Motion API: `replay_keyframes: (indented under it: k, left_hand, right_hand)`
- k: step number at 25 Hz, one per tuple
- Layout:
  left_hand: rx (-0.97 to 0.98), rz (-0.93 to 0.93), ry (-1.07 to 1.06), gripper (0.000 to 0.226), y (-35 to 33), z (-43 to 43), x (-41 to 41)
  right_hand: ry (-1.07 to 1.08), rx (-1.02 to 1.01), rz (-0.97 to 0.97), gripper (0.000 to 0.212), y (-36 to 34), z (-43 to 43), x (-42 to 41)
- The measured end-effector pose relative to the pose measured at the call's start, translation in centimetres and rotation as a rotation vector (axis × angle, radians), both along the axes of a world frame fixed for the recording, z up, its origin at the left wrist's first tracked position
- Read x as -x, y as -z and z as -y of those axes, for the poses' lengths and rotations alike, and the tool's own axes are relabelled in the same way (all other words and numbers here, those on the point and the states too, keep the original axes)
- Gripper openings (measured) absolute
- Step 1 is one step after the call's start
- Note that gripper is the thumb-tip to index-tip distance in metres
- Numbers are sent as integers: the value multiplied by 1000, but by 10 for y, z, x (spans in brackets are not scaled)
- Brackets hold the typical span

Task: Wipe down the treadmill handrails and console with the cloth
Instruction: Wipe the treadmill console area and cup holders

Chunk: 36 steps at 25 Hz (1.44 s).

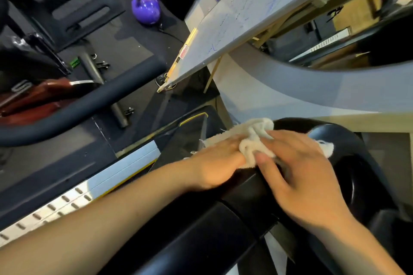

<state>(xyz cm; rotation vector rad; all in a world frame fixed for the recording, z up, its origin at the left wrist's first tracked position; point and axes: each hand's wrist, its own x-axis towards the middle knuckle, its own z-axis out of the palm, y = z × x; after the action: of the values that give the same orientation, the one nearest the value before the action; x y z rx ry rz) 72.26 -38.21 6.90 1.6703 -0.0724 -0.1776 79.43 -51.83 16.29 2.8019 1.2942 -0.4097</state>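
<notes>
Cloth [252, 138] (bunched) hides fingertips of the left hand [214, 163].

We find the cloth [252, 140] off-white and fray-edged, crumpled into a bunch on top of the black treadmill handrail [223, 230], which runs from the near centre toward the far right. Its flatter tail spreads left beneath our left grip [214, 163]. The bunch sits between the thumb and forefinger of our right grip [299, 176], and a corner shows beyond on the glossy dark console [348, 140].
</notes>
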Motion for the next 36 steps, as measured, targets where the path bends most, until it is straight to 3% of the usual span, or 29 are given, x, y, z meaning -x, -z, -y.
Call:
replay_keyframes:
  k: [2,4,7,14,16,19,21,24,26,29,33,36]
  left_hand:
    - [-98,113,23,46,-5,9,20]
    - [-231,88,90,61,-10,23,25]
    - [-463,53,108,60,-26,43,-6]
    - [-729,75,171,59,-47,70,-93]
    - [-803,108,192,58,-54,73,-103]
    - [-1013,208,301,57,-69,88,-126]
    - [-1113,239,321,59,-76,102,-142]
    - [-1254,385,364,58,-70,122,-154]
    - [-1245,483,411,55,-70,122,-153]
    - [-1156,545,479,52,-73,112,-134]
    - [-1138,673,484,55,-71,92,-62]
    - [-1228,554,544,64,-80,99,-49]
  right_hand:
    - [110,-280,-57,39,-1,26,16]
    - [92,-399,-16,34,-3,51,13]
    - [21,-367,97,29,-4,75,-21]
    - [336,-338,289,29,-6,113,-68]
    - [461,-292,225,45,-5,123,-61]
    - [640,-110,52,90,-20,138,-54]
    - [692,71,47,96,-22,151,-47]
    - [698,175,99,82,-17,165,-27]
    - [725,230,84,66,-21,170,-16]
    - [724,226,30,22,-35,171,1]
    - [710,121,-6,37,-38,164,56]
    - [721,86,-72,31,-29,174,57]
